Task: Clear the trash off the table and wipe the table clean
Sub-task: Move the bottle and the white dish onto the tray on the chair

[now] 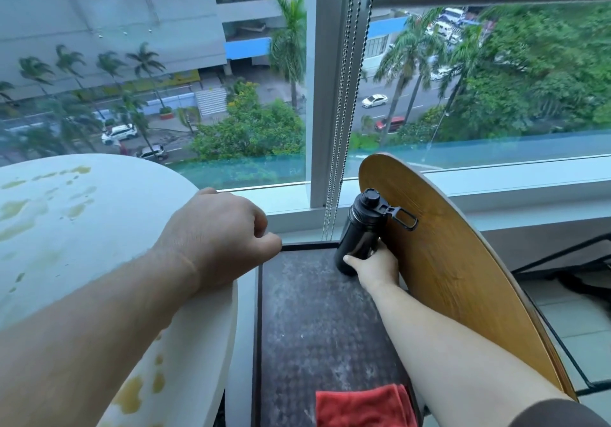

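Stains, yellowish-green and patchy (pixel 20 210), spread over the round white table top (pixel 109 228) to the left of your left hand, with more blotches (pixel 132 393) below your left forearm near the table's near edge. Your left hand (pixel 218 231) rests on the table's right rim, fingers curled into a loose fist, knuckles pointing toward the window; whether it holds anything you cannot tell from this angle.

Your right hand (pixel 375 269) is wrapped around the lower body of a black cylindrical metal bottle (pixel 358 235), thumb on its left side. The bottle stands nearly upright, tilted slightly, its base hidden by your fingers; screw cap on, with a black carry loop (pixel 405 218) sticking out to the right. It sits just against the tilted oval wooden board (pixel 446 261), which runs along the outside of your right forearm.

Between your two forearms lies a dark, speckled floor strip (pixel 317 327). A folded red cloth (pixel 363 405) lies on it, just left of your right elbow, well apart from the table.

Beyond both hands: a pale window ledge (pixel 291 201), a grey window frame post (pixel 325 96), and beaded blind chains (pixel 344 129) hanging down to just left of the bottle cap. Through the glass, palms, cars and a street below.
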